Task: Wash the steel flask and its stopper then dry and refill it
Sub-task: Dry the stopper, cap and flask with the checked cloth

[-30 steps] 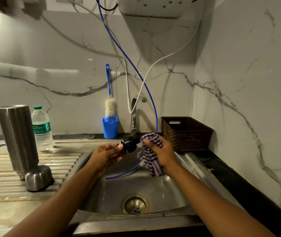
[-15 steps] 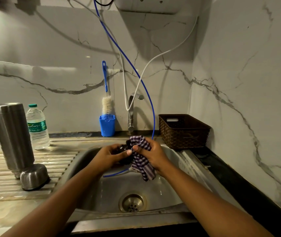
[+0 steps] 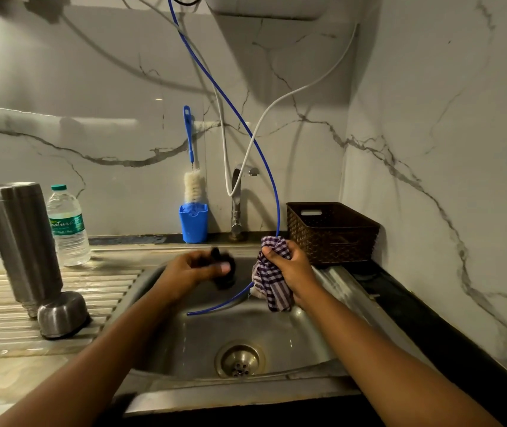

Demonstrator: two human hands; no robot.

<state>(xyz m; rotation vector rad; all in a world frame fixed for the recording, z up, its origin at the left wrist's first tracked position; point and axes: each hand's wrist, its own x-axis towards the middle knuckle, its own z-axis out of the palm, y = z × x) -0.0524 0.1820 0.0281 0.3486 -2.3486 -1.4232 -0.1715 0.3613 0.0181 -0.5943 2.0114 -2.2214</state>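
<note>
The tall steel flask [image 3: 21, 241] stands upside down on the ribbed drainboard at the left. Its steel cup lid [image 3: 61, 314] lies beside its base. My left hand [image 3: 190, 271] holds the black stopper [image 3: 226, 266] over the sink, blurred by motion. My right hand [image 3: 289, 266] grips a purple checked cloth [image 3: 269, 280] just to the right of the stopper, a short gap between them. A plastic water bottle [image 3: 69, 228] stands behind the flask.
The steel sink [image 3: 307, 343] with its drain [image 3: 240, 360] lies below my hands. A blue hose [image 3: 246, 131] hangs into the basin. A tap [image 3: 237, 198], a bottle brush [image 3: 193, 186] in a blue holder, and a brown basket [image 3: 332, 232] line the back wall.
The cloth was wrapped against the stopper half a second ago. My hands have since drawn apart, the left one moving with the stopper.
</note>
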